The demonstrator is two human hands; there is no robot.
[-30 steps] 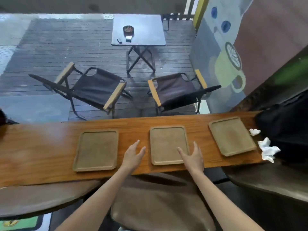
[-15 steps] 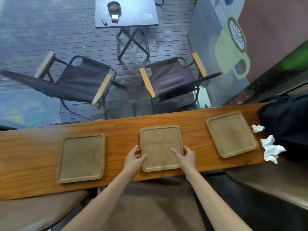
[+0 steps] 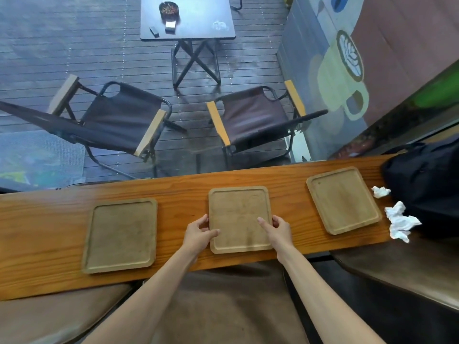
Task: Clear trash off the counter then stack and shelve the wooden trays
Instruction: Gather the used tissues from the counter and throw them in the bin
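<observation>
Three square wooden trays lie in a row on the long wooden counter. My left hand grips the left edge of the middle tray, thumb over its rim. On the tray's right edge, my right hand holds on with the thumb resting on its surface. The middle tray still lies flat on the counter. The left tray and the right tray lie untouched. Two crumpled white tissues sit at the counter's right end: a small one and a larger one.
A black bag rests on the right end of the counter, beside the tissues. Brown cushioned stools stand below the near edge. Beyond the counter, through glass, are two folding chairs and a small table on a deck.
Both hands moved from hovering open near the middle tray to closing on its left and right edges. The camera tilted further down.
</observation>
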